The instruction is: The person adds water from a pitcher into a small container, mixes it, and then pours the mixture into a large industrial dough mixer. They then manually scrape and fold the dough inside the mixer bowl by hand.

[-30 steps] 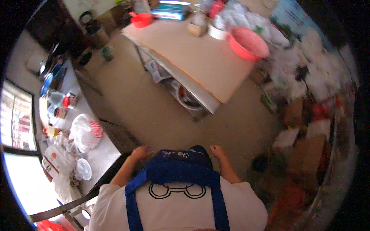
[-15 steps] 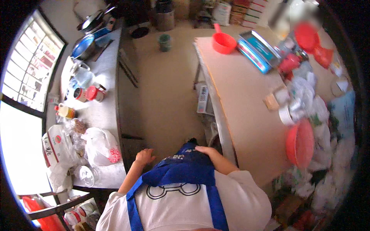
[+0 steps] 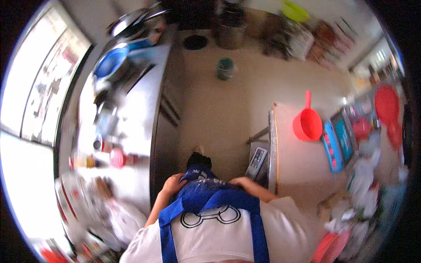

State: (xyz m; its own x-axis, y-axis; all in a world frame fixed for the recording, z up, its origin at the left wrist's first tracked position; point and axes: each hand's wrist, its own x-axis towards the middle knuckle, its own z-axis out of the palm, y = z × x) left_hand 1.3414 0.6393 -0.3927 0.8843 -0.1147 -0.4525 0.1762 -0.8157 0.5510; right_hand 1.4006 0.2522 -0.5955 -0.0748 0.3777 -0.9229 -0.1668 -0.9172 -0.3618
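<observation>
Count: two bare hands, two tables, one blue apron (image 3: pixel 206 197), one red dipper (image 3: pixel 308 125), one blue scale (image 3: pixel 333 147), one green bin (image 3: pixel 225 69). Clock positions taken from the apron, which is worn at the lower centre. Left hand (image 3: pixel 175 183) at 10 o'clock, against the apron's edge, forearm angled up from below; right hand (image 3: pixel 240 181) at 2 o'clock, beside the apron, forearm running in from 4. Fingers blurred on both; cannot tell whether open or closed. Metal table (image 3: pixel 142 103) spans 9 to 11, blue basin (image 3: pixel 112 63) at its far end. Tan table (image 3: pixel 294 168) at 2 to 3 carries dipper and scale, near each other. Tables flank the floor (image 3: pixel 206 105); bin stands on it at 12. Red bowl (image 3: pixel 331 247) at 4, partly cut off.
</observation>
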